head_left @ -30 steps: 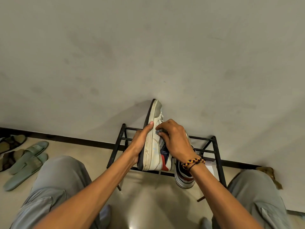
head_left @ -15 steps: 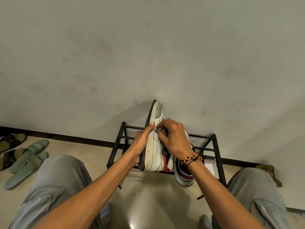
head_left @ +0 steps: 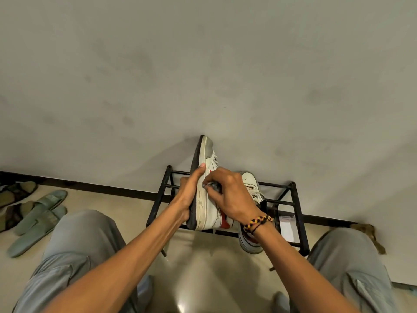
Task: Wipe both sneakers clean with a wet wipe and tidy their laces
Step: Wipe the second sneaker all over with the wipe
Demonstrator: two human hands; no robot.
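A white sneaker (head_left: 208, 199) with a dark sole and red patch stands tilted on its side, toe pointing up and away, above the black metal rack (head_left: 293, 199). My left hand (head_left: 191, 195) grips it from the sole side, thumb along the white midsole. My right hand (head_left: 232, 197) pinches a crumpled grey wet wipe (head_left: 212, 185) against the sneaker's side near the laces. The second white sneaker (head_left: 251, 190) rests on the rack behind my right hand, partly hidden by hand and wrist.
Green slippers (head_left: 38, 220) and dark sandals (head_left: 13, 195) lie on the floor at the left. A white packet (head_left: 286, 229) sits low in the rack. My knees in grey trousers flank the rack; the wall stands close behind it. A brown rag (head_left: 370, 236) lies at the right.
My right hand has slid the wipe down the sneaker's side, from near the toe toward the middle. The left hand keeps its grip; the sneaker has turned slightly.
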